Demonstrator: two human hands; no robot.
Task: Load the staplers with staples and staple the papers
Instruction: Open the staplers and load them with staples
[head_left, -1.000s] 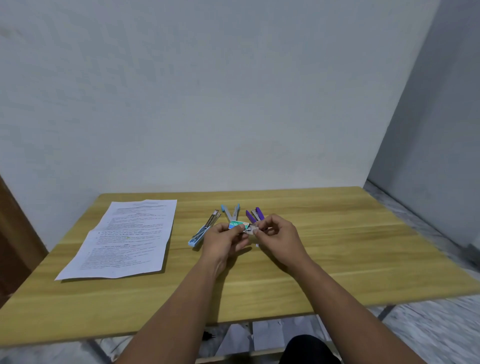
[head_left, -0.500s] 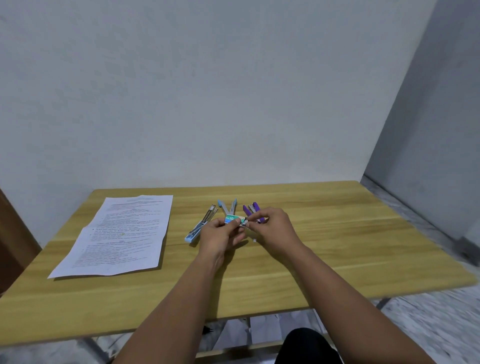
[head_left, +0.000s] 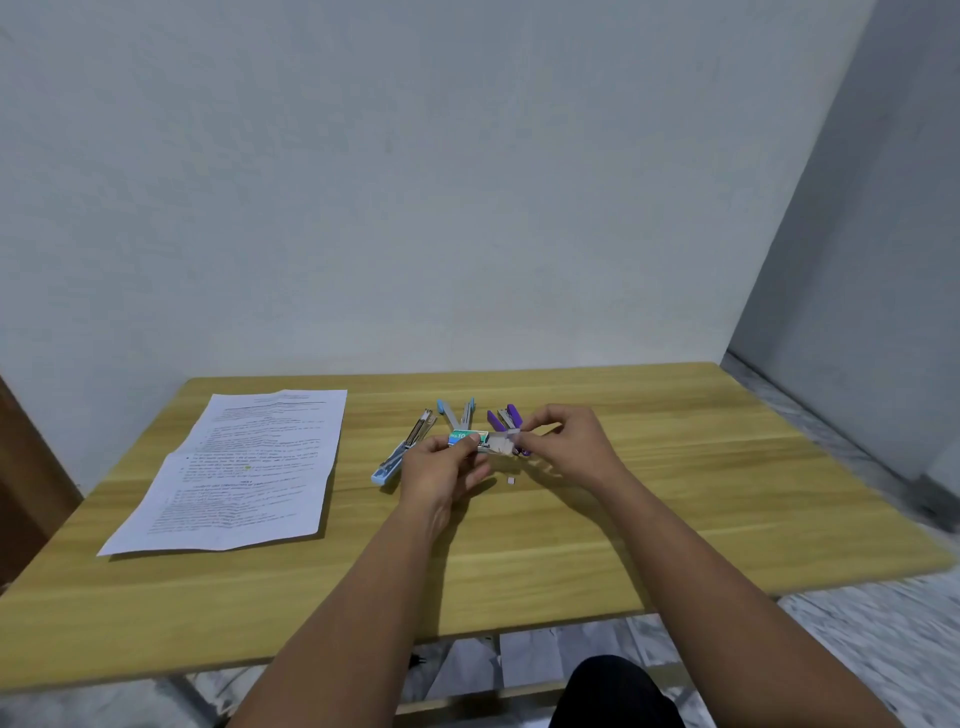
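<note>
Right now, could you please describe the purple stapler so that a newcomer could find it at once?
Start at the wooden table; three opened staplers lie in a row near its middle, right of the papers. The purple stapler is the rightmost, just beyond the right hand, and the only one that isn't blue.

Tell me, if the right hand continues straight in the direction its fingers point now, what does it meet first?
The right hand points left, so it would probably first meet the staple box held by the left hand; its fingers already seem to touch the box's open end.
</note>
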